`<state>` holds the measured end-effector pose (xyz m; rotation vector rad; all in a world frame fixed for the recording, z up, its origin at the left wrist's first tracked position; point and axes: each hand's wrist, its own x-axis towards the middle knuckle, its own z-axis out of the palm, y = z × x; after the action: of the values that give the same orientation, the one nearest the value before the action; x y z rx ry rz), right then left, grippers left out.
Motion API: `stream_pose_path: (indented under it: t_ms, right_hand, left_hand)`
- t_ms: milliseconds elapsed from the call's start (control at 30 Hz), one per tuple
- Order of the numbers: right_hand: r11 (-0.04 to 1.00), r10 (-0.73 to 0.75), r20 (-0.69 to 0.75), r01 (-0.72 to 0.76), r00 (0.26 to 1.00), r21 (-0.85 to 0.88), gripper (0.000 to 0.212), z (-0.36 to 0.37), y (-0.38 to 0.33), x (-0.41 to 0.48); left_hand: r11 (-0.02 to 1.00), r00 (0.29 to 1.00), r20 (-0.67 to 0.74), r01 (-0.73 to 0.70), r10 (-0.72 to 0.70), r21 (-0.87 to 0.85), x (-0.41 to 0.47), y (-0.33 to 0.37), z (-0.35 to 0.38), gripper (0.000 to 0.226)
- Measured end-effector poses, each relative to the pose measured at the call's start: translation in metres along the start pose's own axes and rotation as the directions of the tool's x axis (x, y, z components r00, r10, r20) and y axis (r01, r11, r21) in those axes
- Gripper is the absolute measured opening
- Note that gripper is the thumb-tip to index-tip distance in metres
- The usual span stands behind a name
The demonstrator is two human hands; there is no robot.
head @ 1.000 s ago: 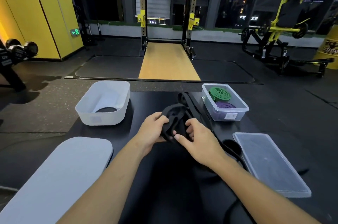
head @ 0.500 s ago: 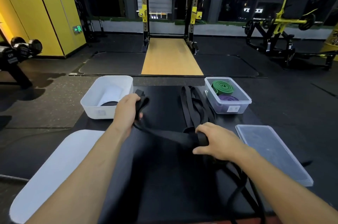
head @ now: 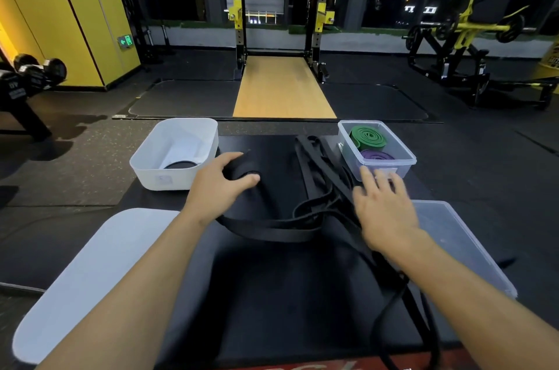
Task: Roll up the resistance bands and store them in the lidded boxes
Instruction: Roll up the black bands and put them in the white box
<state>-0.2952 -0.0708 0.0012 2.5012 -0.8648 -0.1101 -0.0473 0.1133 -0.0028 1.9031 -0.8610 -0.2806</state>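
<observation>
At the far left corner of the black mat (head: 272,294) stood a white box (head: 211,139) holding 1 dark rolled band (head: 181,164). At the mat's far right corner a clear box (head: 406,159) held 2 rolls, a green band (head: 367,137) behind a purple band (head: 376,155).

That made 2 boxes and 2 lids, both off: a white lid (head: 90,273) lay at the mat's left edge and a clear lid (head: 453,245) at its right edge. How many bands made up the loose black tangle could not be told.

The black band (head: 272,232) sprawled across the middle of the mat and trailed off its near right side. The left hand (head: 217,188) clasped a bunched end of it on the mat beside the white box. The right hand (head: 384,209), blurred, had its fingers straight and spread over the tangle on the mat's right side; contact could not be told.

Beyond the mat's far edge, on dark gym flooring, were a wooden platform (head: 284,88), a squat rack (head: 278,6), dumbbells (head: 33,73) and a yellow machine (head: 484,21).
</observation>
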Motion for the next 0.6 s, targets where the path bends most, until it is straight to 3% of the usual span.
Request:
stream_pose_path:
  t_ms: [100, 200, 333, 433, 500, 600]
  right_hand:
    - [0.897, -0.212, -0.015, 0.201, 0.977, 0.394, 0.070, -0.009, -0.024, 0.005]
    - [0.854, -0.284, 0.032, 0.238, 0.958, 0.463, 0.078, -0.003, -0.053, 0.014]
    - [0.802, -0.173, -0.101, 0.199, 0.980, 0.563, 0.029, 0.000, -0.055, 0.024]
    - [0.695, 0.037, -0.198, 0.118, 0.979, 0.710, 0.018, -0.006, -0.044, 0.028]
    - [0.533, 0.200, -0.175, 0.043, 0.964, 0.845, 0.008, -0.009, -0.038, 0.031]
    - [0.112, 0.339, 0.001, -0.041, 0.941, 0.993, 0.011, -0.018, -0.038, 0.041]
  left_hand:
    - [0.995, 1.000, -0.018, -0.001, -0.001, -0.098, 0.008, 0.008, -0.005, 0.061]
    - [0.992, 1.000, 0.007, -0.026, 0.027, -0.122, 0.008, 0.015, -0.006, 0.041]
    - [0.986, 1.000, 0.013, 0.002, 0.000, -0.166, 0.003, 0.009, -0.009, 0.026]
    - [0.982, 0.996, 0.030, 0.089, -0.086, -0.167, 0.003, -0.004, -0.010, 0.020]
    - [0.972, 0.988, 0.072, 0.147, -0.136, -0.183, 0.002, -0.010, -0.004, 0.029]
    - [0.995, 0.979, 0.174, 0.101, -0.104, 0.026, -0.002, -0.011, 0.007, 0.048]
